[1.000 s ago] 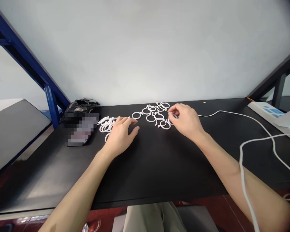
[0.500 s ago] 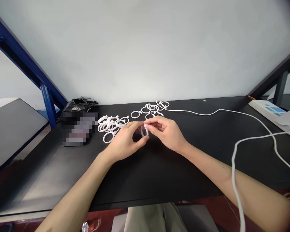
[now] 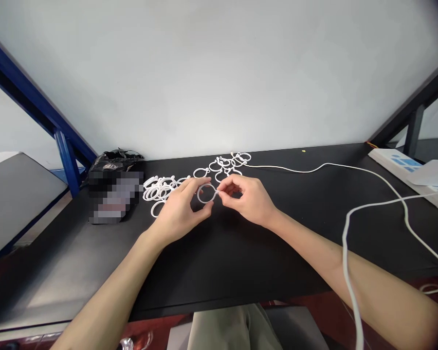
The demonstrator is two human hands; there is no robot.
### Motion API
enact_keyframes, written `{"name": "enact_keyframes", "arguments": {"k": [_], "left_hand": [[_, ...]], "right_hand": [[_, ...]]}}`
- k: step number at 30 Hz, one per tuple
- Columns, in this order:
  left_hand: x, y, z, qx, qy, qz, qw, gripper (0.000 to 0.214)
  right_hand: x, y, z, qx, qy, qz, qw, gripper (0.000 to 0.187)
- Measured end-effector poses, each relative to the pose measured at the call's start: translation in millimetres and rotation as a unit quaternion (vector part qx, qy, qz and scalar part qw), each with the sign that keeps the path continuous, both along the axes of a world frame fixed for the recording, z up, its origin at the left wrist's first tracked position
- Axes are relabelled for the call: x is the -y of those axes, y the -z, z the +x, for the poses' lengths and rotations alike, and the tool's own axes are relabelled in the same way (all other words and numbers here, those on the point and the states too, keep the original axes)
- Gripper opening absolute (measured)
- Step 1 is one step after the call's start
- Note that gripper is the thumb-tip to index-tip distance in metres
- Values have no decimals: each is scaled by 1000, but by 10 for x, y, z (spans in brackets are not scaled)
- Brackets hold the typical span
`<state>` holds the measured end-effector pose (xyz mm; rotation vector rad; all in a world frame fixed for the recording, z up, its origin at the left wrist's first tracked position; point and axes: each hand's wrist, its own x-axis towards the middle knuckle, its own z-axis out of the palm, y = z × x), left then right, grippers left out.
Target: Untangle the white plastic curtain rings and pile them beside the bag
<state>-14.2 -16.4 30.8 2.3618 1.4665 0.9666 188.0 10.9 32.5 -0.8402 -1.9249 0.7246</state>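
Observation:
A thin white ring (image 3: 198,195), shaped like a curtain ring, is held above the black tabletop with its round face toward me. My right hand (image 3: 246,198) pinches the small end on the ring's right side between thumb and fingertips, which cover most of that end. Around the ring curls my left hand (image 3: 180,209), fingers at its top edge and thumb at its lower edge. Just behind and left of that hand lies a heap of similar white rings (image 3: 153,194), partly hidden by it. Farther back is a second group of white rings (image 3: 224,164).
A black plastic bag (image 3: 117,163) lies at the left, its front blurred out. The white cable (image 3: 346,243) loops over the right side, passing across my right forearm. A white and blue box (image 3: 401,163) sits at the far right. Behind the black table (image 3: 219,272) stands a pale wall.
The ring has turned from nearly edge-on to face me. My right hand has shifted slightly to the ring's right side, and my left thumb has moved a little left. The view has shifted slightly.

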Motion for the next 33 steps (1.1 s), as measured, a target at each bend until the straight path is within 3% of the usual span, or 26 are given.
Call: {"name": "enact_keyframes", "arguments": {"k": [7, 13, 15, 18, 21, 24, 30, 33], "left_hand": [[-23, -28, -32, -1, -22, -9, 1000, 42], [-104, -5, -127, -34, -111, 33, 993, 38], [-140, 16, -178, -54, -159, 46, 985, 37], [-174, 30, -249, -92, -240, 35, 966, 41], [-179, 31, -279, -124, -288, 19, 949, 47], [-170, 38, -256, -132, -280, 28, 951, 46], [-144, 36, -136, -72, -190, 43, 978, 27], [-108, 6, -70, -41, -144, 33, 988, 21]], "right_hand": [[-13, 8, -2, 15, -17, -51, 998, 8], [-200, -39, 197, 62, 132, 35, 989, 12], [-262, -70, 287, 149, 184, 31, 971, 16], [-312, -98, 369, 308, 233, -25, 922, 29], [-317, -94, 377, 376, 244, -72, 891, 37], [-302, -74, 353, 384, 238, -76, 889, 38], [-253, -81, 314, 382, 235, -69, 891, 35], [-195, -110, 265, 302, 241, -31, 922, 37]]}}
